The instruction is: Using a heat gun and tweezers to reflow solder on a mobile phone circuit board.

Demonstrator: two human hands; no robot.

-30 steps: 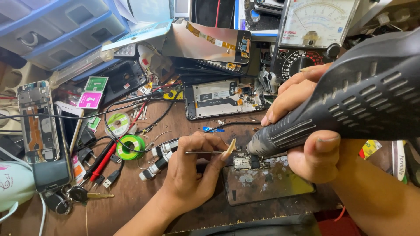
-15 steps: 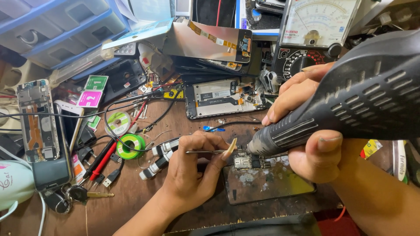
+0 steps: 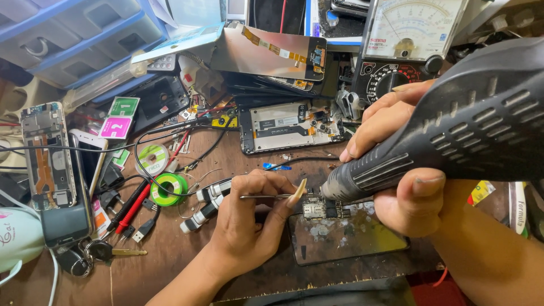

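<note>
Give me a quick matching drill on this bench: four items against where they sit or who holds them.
Items:
1. heat gun
2. tweezers
3. green tape roll
4. meter

Places:
A. left hand
B. top of the bench, behind the right hand
C. right hand
D. left of the left hand, on the bench

Pairs: 1-C, 2-A, 3-D, 4-B

Left hand (image 3: 246,224): bare, no glove, ring or watch; long pointed thumbnail.
Right hand (image 3: 396,164): bare, no glove or ring; short nails.
Forearms: bare, no sleeves in view.
</note>
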